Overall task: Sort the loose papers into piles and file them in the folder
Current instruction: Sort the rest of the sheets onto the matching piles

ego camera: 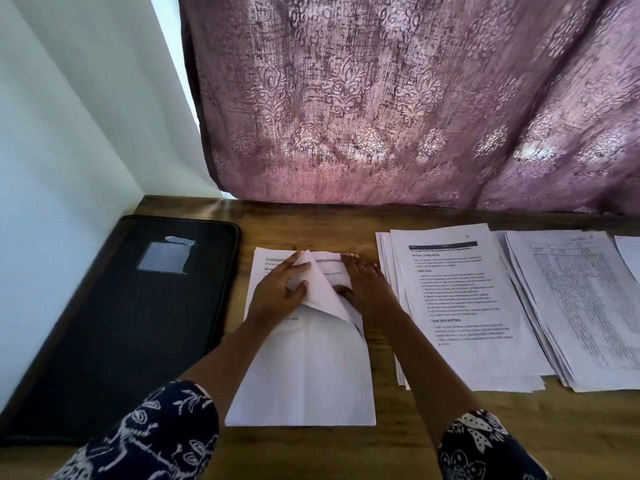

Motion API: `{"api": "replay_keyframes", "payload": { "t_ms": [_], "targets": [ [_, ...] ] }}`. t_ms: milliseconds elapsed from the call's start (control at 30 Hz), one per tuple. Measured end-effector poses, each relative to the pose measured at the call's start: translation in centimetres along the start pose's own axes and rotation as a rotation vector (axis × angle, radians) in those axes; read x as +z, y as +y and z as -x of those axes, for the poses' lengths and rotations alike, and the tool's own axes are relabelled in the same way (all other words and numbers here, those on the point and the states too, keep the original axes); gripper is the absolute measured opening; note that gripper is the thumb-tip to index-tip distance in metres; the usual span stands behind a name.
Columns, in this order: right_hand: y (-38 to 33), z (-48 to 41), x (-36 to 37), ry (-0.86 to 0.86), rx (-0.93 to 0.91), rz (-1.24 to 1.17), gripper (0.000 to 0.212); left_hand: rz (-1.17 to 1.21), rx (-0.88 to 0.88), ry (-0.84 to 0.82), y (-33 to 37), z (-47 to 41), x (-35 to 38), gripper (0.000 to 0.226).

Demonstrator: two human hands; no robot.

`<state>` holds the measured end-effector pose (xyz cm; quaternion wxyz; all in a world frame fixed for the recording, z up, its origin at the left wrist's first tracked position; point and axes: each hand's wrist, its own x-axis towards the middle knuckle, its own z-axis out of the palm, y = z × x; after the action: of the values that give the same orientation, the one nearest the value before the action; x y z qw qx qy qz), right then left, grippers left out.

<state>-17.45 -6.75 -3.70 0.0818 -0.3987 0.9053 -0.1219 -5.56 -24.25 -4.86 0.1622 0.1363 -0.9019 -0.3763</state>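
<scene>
A small pile of white printed papers (304, 368) lies in the middle of the wooden desk (381, 441). Its top sheets are lifted and bent over at the far end. My left hand (280, 289) pinches those raised sheets between thumb and fingers. My right hand (363, 285) lies on the pile's right side, fingers spread, thumb tucked under the lifted sheets. A closed black folder (121, 323) with a pale label lies flat at the left. A thicker pile of text pages (460, 306) sits to the right, and a pile of table sheets (581, 306) further right.
A white wall (69, 133) borders the desk at the left. A mauve patterned curtain (415, 98) hangs over the desk's far edge. One more sheet (630, 254) shows at the right frame edge. Bare wood runs along the desk's front.
</scene>
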Motion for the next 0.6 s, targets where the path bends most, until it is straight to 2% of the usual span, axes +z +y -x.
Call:
{"api": "replay_keyframes", "payload": {
  "t_ms": [67, 133, 233, 300, 433, 500, 600],
  "targets": [
    [-0.5, 0.3, -0.2, 0.039, -0.036, 0.048, 0.068, 0.001, -0.001, -0.008, 0.0, 0.1, -0.1, 0.048],
    [-1.1, 0.8, -0.8, 0.087, -0.014, -0.043, 0.064, 0.011, -0.007, -0.018, 0.0, 0.2, -0.2, 0.05],
    [-2.1, 2.2, -2.0, 0.253, 0.281, -0.442, 0.046, 0.037, -0.007, -0.021, 0.2, 0.2, -0.3, 0.058],
    [-2.9, 3.1, -2.4, 0.302, 0.432, -0.714, 0.037, 0.05, 0.0, -0.014, 0.3, 0.3, -0.3, 0.058],
    [-3.6, 4.9, -1.7, 0.139, 0.266, -0.905, 0.047, 0.202, -0.06, 0.001, 0.9, 0.6, -0.4, 0.065],
    [-3.5, 5.3, -0.6, 0.063, 0.34, -0.946, 0.056, 0.258, -0.042, 0.008, 1.0, 0.7, -0.7, 0.075],
    [-3.8, 5.2, -0.4, -0.021, 0.55, -1.041, 0.051, 0.305, -0.041, 0.025, 1.8, 0.6, -1.4, 0.086]
  ]
}}
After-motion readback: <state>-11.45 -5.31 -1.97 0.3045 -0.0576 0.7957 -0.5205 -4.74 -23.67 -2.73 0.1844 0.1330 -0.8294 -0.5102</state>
